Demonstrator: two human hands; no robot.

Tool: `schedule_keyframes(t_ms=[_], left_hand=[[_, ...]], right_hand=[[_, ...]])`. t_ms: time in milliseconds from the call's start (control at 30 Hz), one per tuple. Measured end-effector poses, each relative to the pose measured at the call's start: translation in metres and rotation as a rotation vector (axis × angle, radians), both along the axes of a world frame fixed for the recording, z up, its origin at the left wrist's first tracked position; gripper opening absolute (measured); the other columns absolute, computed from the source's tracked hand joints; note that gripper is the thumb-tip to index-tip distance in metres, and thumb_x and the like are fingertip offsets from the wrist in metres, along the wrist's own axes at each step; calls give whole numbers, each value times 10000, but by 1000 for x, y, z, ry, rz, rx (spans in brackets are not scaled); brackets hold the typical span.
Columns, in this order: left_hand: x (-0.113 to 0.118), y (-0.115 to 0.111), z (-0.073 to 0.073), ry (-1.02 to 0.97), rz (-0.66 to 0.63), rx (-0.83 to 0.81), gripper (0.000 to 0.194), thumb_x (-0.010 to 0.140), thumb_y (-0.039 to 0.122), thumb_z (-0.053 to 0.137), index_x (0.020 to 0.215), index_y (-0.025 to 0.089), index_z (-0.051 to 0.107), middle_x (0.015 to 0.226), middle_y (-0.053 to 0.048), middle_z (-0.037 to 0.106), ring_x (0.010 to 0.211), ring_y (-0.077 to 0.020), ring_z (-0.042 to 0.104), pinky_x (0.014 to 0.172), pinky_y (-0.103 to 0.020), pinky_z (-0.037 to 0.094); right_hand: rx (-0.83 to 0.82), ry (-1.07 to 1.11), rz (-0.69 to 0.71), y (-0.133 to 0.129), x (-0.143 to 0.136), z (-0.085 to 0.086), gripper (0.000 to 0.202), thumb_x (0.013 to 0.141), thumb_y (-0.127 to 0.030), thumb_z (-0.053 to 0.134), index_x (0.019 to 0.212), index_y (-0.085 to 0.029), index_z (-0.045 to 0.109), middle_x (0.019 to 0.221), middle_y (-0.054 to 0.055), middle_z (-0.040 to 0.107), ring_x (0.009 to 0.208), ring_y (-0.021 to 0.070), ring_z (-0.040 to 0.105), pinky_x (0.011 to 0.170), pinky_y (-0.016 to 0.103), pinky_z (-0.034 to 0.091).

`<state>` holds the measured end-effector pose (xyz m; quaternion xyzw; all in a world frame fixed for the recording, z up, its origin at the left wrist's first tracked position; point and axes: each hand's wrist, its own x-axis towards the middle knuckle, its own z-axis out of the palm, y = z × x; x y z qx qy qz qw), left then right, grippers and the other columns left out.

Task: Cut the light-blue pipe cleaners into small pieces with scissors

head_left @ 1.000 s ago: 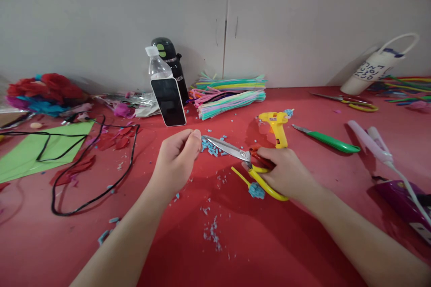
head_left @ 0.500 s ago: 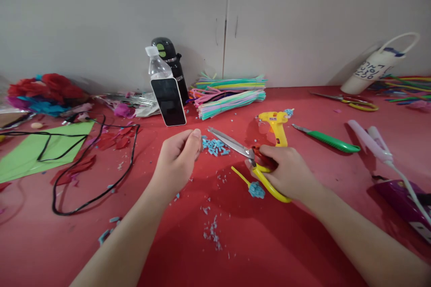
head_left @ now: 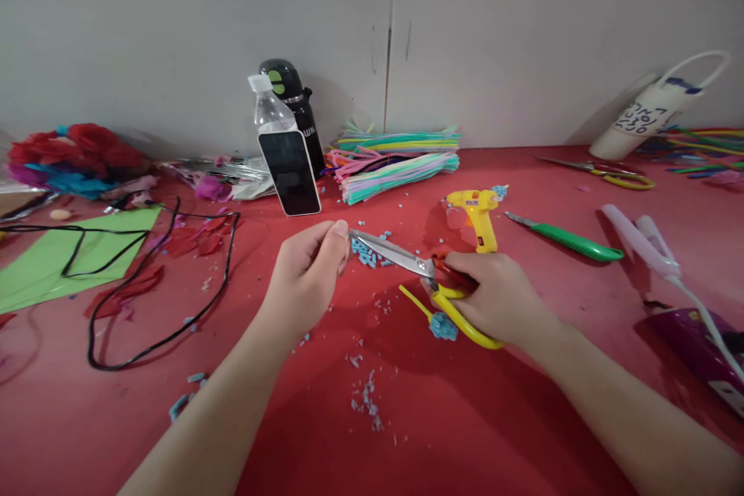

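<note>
My left hand [head_left: 311,267] is closed in a pinch, and what it holds is too small or hidden to name. In my right hand [head_left: 494,291] are scissors [head_left: 401,254] with red and yellow handles; their blade tips reach the fingertips of my left hand. Small blue pieces [head_left: 366,252] lie on the red table [head_left: 325,434] behind the blades. Below the scissors rests a yellow stem with a blue cluster [head_left: 442,326] at its end.
Behind are a phone [head_left: 289,173] against a bottle [head_left: 272,105], and pipe cleaners [head_left: 401,167]. A yellow glue gun [head_left: 480,217], a green cutter [head_left: 575,242] and a purple device [head_left: 691,349] lie right. A black cable [head_left: 160,341] loops at left.
The scissors have moved slightly left, so their tips now meet the fingertips of my left hand. The blades look closer together. My left hand has barely moved.
</note>
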<state>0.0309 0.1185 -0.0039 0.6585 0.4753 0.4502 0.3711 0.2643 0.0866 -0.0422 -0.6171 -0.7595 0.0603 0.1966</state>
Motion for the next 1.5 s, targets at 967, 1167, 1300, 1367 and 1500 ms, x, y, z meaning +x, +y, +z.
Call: schedule_keyframes(t_ms=[967, 1167, 1300, 1367, 1500], left_hand=[[-1, -2, 1, -6, 8, -16, 423, 937, 339, 390, 548, 173, 378, 508, 13, 366, 490, -86, 337, 466, -249, 269], [-1, -2, 1, 3, 1, -4, 415, 939, 336, 390, 558, 172, 381, 509, 15, 375, 489, -85, 348, 471, -247, 276], [-2, -2, 1, 16, -4, -12, 420, 940, 338, 384, 554, 172, 384, 508, 13, 382, 487, -85, 348, 466, -245, 276], [-3, -1, 1, 17, -2, -12, 418, 939, 337, 385, 554, 172, 385, 508, 13, 383, 488, -85, 346, 467, -246, 276], [-3, -1, 1, 13, -3, -17, 416, 940, 339, 388, 558, 172, 386, 516, 14, 384, 490, -85, 343, 473, -250, 273]], right_hand=[[-14, 12, 3, -1, -3, -2, 329, 729, -401, 568, 598, -203, 340, 514, -43, 398, 496, 94, 245, 495, 237, 191], [-34, 15, 7, -2, -2, -1, 299, 737, -379, 555, 604, -202, 355, 522, -41, 415, 503, 96, 249, 504, 240, 194], [-19, 16, 10, -2, -2, -3, 325, 745, -411, 558, 607, -203, 348, 521, -46, 409, 504, 97, 234, 504, 239, 195], [-13, 22, 7, -1, -2, -3, 327, 742, -417, 564, 609, -204, 355, 524, -48, 409, 506, 96, 232, 503, 238, 194], [-17, 11, -18, 0, -2, -3, 345, 737, -414, 573, 594, -200, 342, 514, -46, 400, 502, 95, 234, 498, 238, 190]])
